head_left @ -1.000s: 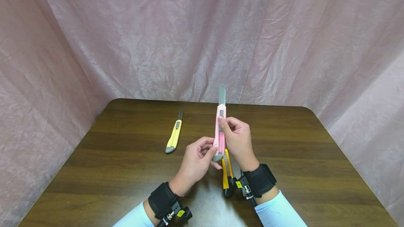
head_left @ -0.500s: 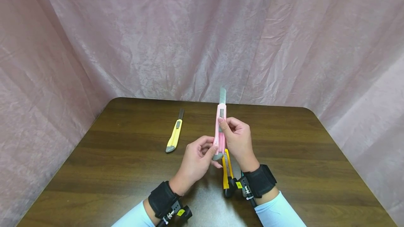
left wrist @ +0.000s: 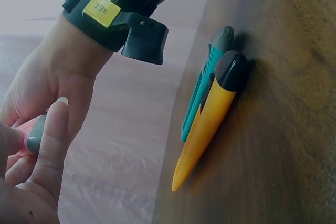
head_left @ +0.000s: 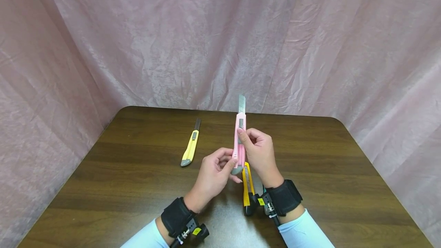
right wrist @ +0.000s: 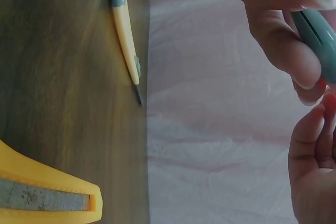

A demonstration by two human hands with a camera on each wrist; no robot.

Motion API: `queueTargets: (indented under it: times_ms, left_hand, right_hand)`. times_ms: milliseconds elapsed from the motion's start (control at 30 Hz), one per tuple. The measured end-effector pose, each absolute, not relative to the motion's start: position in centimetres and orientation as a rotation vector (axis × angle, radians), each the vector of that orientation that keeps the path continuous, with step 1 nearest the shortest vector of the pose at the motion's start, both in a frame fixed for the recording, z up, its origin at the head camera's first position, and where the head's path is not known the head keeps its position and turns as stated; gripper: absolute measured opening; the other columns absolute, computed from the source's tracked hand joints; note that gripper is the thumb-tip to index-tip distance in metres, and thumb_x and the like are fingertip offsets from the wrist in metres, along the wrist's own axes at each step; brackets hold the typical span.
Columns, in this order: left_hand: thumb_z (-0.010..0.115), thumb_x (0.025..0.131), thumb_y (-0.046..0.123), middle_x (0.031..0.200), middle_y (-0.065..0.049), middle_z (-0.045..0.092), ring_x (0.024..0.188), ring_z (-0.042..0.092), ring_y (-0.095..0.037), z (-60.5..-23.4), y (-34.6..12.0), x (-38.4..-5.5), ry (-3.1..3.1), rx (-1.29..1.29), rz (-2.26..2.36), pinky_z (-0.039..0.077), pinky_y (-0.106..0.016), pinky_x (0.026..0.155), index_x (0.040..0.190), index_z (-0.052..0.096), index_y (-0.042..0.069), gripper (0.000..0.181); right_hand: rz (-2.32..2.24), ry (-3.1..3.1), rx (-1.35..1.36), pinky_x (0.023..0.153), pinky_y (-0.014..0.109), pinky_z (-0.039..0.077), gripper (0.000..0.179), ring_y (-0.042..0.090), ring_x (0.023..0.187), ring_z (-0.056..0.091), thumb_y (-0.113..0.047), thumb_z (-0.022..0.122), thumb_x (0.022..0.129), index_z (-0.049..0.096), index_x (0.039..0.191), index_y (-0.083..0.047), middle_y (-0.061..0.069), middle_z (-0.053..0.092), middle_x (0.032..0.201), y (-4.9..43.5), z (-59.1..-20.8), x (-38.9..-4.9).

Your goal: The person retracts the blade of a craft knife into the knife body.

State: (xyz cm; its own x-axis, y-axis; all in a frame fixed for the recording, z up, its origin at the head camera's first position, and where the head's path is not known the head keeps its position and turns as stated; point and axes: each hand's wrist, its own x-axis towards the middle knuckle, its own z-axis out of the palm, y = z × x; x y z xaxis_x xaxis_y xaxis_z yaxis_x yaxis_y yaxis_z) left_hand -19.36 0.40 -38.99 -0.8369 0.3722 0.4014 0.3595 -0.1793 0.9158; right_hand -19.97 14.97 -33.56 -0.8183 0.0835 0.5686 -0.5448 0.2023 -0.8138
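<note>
showing its silver blade (head_left: 242,104), the pink, grey-ended cutter (head_left: 241,151) is pinched by both hands (head_left: 214,173) (head_left: 260,154).

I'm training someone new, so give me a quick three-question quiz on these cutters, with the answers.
1. Multiple choice: how many cutters can be seen lying on the table?
A) One
B) Three
C) Five
2. True or false: the left hand and the right hand both grip the pink cutter.
3. Which cutter lies beside the teal cutter?

Key: 1. B; 2. True; 3. The orange-yellow cutter.
</note>
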Motion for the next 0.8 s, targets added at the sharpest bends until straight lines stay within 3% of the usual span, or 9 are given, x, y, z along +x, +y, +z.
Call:
queueTargets:
  times_ms: [267, 500, 667, 800]
  left_hand:
    - [0.059, 0.093, 0.001, 0.087, -0.011, 0.064, 0.068, 0.064, -0.027, -38.9, 0.3, -19.4, 2.024, 0.893, 2.225, 0.057, -0.041, 0.049, 0.11, 0.058, 0.004, 0.018]
    - [0.059, 0.092, 0.002, 0.088, -0.009, 0.065, 0.068, 0.064, -0.026, -38.9, 0.2, -19.4, 2.043, 0.876, 2.213, 0.058, -0.04, 0.05, 0.11, 0.059, 0.007, 0.019]
    - [0.061, 0.091, 0.002, 0.09, -0.009, 0.065, 0.072, 0.064, -0.028, -38.7, 0.2, -19.4, 2.053, 0.866, 2.188, 0.058, -0.039, 0.052, 0.111, 0.059, 0.01, 0.021]
    - [0.06, 0.091, 0.002, 0.09, -0.009, 0.065, 0.073, 0.063, -0.034, -38.6, 0.2, -19.5, 2.04, 0.865, 2.195, 0.058, -0.04, 0.051, 0.111, 0.059, 0.007, 0.021]
  right_hand:
    - [1.71, -2.017, 0.438, 0.036, 0.022, 0.033, 0.012, 0.019, 0.051, 0.042, -0.02, 0.064, 0.092, 0.068, 0.084, -0.011, 0.006, 0.051, 0.062, 15.8, -35.9, -21.7]
    - [1.678, -2.075, 0.434, 0.032, 0.027, 0.022, 0.028, 0.02, 0.044, 0.035, -0.032, 0.063, 0.092, 0.066, 0.071, -0.015, 0.004, 0.041, 0.052, 16.3, -36.5, -22.3]
    - [1.674, -2.066, 0.462, 0.031, 0.028, 0.02, 0.032, 0.02, 0.043, 0.033, -0.031, 0.06, 0.095, 0.063, 0.068, -0.015, 0.004, 0.036, 0.051, 16.5, -36.4, -22.3]
    - [1.676, -2.068, 0.498, 0.034, 0.027, 0.025, 0.023, 0.02, 0.047, 0.037, -0.025, 0.062, 0.094, 0.066, 0.074, -0.014, 0.004, 0.042, 0.054, 16.4, -36.1, -22.2]
